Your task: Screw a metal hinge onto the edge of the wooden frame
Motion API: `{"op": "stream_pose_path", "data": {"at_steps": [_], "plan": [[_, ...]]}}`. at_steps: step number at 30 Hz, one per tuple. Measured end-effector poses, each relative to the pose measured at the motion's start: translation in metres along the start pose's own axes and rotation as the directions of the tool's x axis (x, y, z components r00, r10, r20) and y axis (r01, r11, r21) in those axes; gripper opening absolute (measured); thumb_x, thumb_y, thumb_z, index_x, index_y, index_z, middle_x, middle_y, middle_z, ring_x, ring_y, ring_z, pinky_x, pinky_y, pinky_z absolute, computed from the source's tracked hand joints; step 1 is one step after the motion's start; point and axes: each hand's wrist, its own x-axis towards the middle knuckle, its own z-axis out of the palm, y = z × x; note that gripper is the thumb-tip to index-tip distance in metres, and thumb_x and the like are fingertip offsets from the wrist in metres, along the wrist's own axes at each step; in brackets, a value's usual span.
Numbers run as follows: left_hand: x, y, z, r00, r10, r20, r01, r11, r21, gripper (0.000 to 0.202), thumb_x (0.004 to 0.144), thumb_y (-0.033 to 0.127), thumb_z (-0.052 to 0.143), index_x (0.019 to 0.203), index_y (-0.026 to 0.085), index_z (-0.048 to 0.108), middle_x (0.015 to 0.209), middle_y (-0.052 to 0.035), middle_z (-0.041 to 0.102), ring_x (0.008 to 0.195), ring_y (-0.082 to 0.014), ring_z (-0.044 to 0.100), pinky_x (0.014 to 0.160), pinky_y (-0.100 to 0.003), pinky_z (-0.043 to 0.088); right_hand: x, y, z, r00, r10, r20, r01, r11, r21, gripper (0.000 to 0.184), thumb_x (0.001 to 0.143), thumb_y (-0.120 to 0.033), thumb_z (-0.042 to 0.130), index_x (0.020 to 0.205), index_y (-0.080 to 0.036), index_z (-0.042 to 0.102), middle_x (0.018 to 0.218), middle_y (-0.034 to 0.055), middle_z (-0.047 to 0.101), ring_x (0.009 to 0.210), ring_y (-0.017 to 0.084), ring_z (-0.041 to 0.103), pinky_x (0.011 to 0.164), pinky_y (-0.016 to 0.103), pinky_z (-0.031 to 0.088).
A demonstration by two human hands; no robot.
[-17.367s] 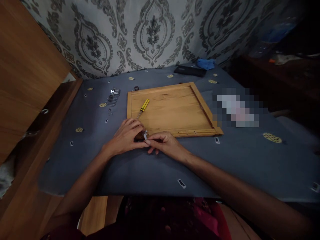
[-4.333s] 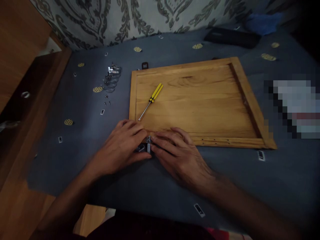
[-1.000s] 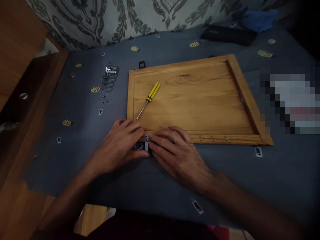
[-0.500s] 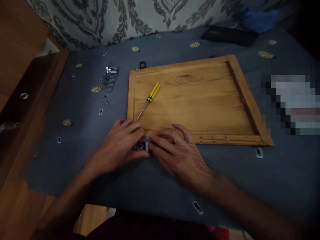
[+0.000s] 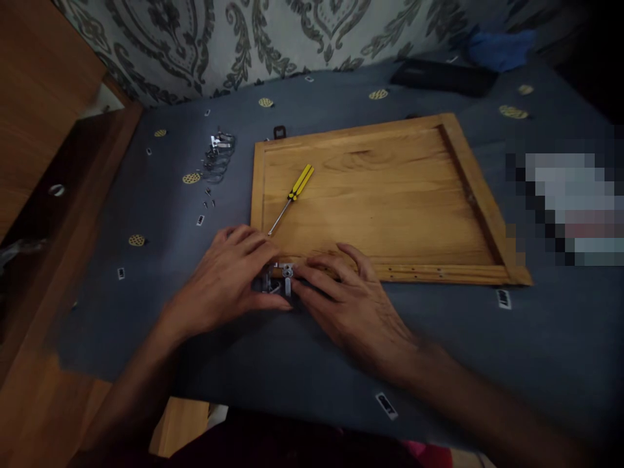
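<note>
Head camera, and the action is all at the near rail of the wooden panel [image 5: 370, 188], where the metal fitting [image 5: 287, 273] sits toward the left corner, its arm jutting past the edge over the blue-grey tablecloth [image 5: 292, 370]. Here's the left hand [image 5: 219, 279], arched in a C, thumb low and fingers high, probably to brace the fitting from both sides; whether they actually pinch it, I can't tell. In from the other side, the right hand [image 5: 348, 305]: fingers bent, one lifted clear, leading tips right at the fitting, perhaps to line it up, though a firm grip can't be made out. Look at that yellow screwdriver [image 5: 299, 183], lying loose inside the raised frame, which likely stops it rolling away and leaves it within reach. Off left, loose screws [image 5: 208, 201] lie near a cluster of metal parts [image 5: 218, 156], seemingly grouped apart from the wood for easy picking.
</note>
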Motion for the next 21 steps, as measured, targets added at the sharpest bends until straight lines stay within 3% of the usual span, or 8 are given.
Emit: {"op": "stream_pose_path", "data": {"at_steps": [9, 21], "plan": [[0.0003, -0.0018, -0.0004, 0.999, -0.022, 0.032, 0.023, 0.999, -0.034, 0.060, 0.079, 0.064, 0.081, 0.112, 0.017, 0.063, 0.113, -0.0083, 0.068, 0.112, -0.0298, 0.057, 0.098, -0.047, 0.044, 0.0001, 0.0015, -0.0003, 1.000, -0.007, -0.009, 0.007, 1.000, 0.014, 0.019, 0.100, -0.015, 0.062, 0.112, -0.022, 0.075, 0.117, 0.0037, 0.079, 0.114, 0.025, 0.064, 0.116, 0.055, 0.038], [0.0019, 0.0024, 0.0046, 0.998, -0.013, 0.054, 0.010, 0.998, 0.056, 0.057, 0.079, 0.063, 0.082, 0.102, 0.017, 0.059, 0.109, -0.0071, 0.067, 0.109, -0.0290, 0.057, 0.095, -0.045, 0.043, 0.0013, 0.0014, 0.0039, 0.999, -0.017, -0.049, 0.016, 1.000, -0.023, 0.011, 0.102, -0.023, 0.065, 0.108, -0.024, 0.074, 0.115, -0.0002, 0.079, 0.112, 0.022, 0.063, 0.116, 0.051, 0.036]]}}
